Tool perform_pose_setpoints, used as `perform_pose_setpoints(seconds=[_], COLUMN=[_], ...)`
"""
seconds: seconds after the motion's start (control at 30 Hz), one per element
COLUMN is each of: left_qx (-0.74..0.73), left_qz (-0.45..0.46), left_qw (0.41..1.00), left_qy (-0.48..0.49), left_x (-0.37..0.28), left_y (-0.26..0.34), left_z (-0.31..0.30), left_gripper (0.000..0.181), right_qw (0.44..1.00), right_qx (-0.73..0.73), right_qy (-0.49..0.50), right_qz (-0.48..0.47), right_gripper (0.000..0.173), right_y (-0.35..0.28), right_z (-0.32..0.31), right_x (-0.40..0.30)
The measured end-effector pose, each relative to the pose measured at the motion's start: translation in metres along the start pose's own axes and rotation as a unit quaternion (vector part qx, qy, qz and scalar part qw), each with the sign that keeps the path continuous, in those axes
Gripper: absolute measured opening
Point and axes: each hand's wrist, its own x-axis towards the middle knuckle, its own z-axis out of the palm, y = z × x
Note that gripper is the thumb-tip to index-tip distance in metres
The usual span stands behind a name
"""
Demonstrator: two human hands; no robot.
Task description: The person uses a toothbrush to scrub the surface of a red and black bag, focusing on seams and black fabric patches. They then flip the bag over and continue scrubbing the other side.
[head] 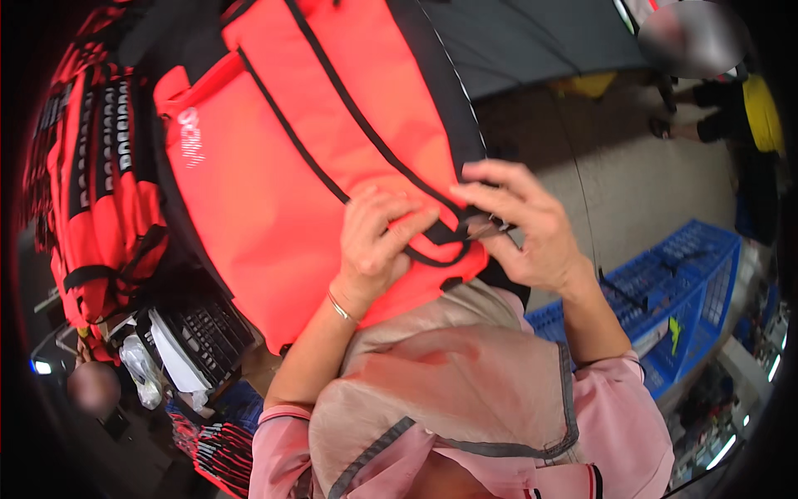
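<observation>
A large red fabric bag (268,187) with black piping and black side panels lies in front of me, its lower edge against my apron (449,374). My left hand (380,237) rests on the red fabric beside the piping, fingers curled; whether it pinches the cloth is not plain. At the lower right corner of the bag, my right hand (523,218) has its fingers spread and a small, blurred metal tool, perhaps thread snips (489,227), between thumb and palm, close to a black strap end (446,234).
Stacked red and black bags (112,206) stand at the left, above a black plastic crate (206,343). At the right is a blue plastic crate (673,293) on the floor. Dark fabric (530,43) covers a surface at the top. Other people are at the upper right and lower left.
</observation>
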Motion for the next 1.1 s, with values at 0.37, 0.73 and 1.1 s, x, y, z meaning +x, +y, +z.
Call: perform_pose_setpoints(seconds=[0.37,0.73,1.1], left_qx=[-0.183,0.017,-0.470], left_qz=[-0.126,-0.032,-0.390], left_qw=[0.963,0.988,0.771], left_qy=[-0.150,-0.152,-0.177], left_x=[-0.018,0.028,0.089], left_y=[0.017,-0.051,-0.077], left_z=[-0.062,-0.082,-0.083], left_gripper=[0.046,0.048,0.034], right_qw=[0.911,0.984,0.981], right_qx=[0.160,0.084,0.112], right_qy=[-0.213,-0.083,-0.065], right_qz=[0.315,0.134,0.142], right_gripper=[0.019,0.031,0.019], right_y=[-0.038,-0.008,-0.022], right_z=[-0.054,0.013,0.013], right_x=[0.063,0.159,0.167])
